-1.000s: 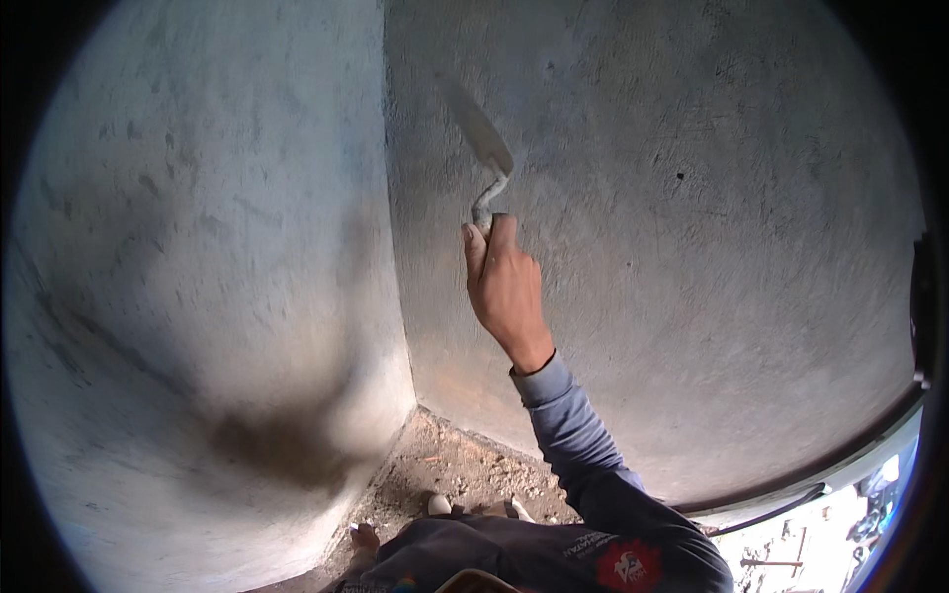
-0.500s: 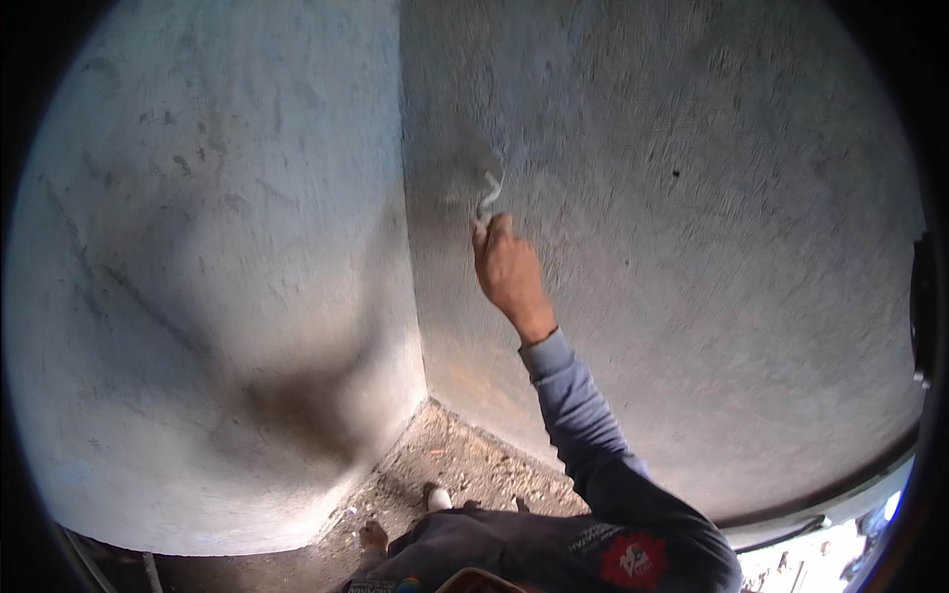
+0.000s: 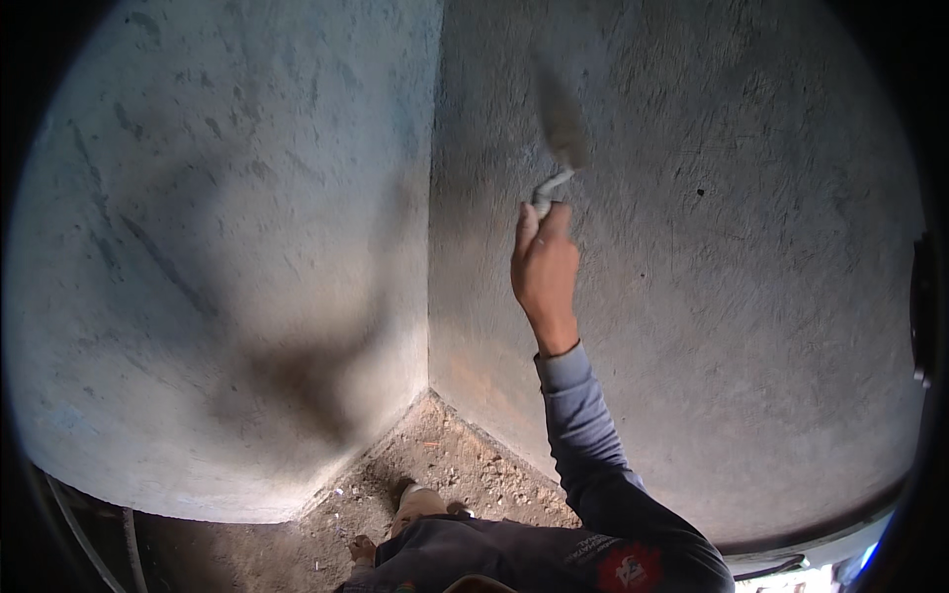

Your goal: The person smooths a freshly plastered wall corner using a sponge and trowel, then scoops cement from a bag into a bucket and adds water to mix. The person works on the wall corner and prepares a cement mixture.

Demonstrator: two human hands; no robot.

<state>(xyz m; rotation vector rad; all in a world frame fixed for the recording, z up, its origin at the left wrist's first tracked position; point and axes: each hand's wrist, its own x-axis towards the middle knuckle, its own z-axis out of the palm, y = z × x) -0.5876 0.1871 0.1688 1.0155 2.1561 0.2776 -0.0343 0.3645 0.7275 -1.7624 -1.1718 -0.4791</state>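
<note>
My right hand (image 3: 544, 267) is closed round the handle of a metal pointed trowel (image 3: 561, 124), raised before the grey, rough-plastered right wall (image 3: 751, 247) just right of the inside corner. The blade points upward and is blurred, so I cannot tell whether it touches the plaster. My left hand (image 3: 362, 550) hangs low beside my dark shirt at the bottom, its fingers curled; what they hold, if anything, is too small to name.
A paler plastered wall (image 3: 198, 119) fills the left side, with a soft shadow of my body on it. Gritty dirt floor (image 3: 465, 469) shows below the corner, around my feet. Pipe-like lengths (image 3: 133, 553) lie at the lower left; a bright opening shows at the lower right.
My right hand and the trowel have shifted rightward across the right wall. The view has turned slightly, showing more floor at lower left and less of the bright opening.
</note>
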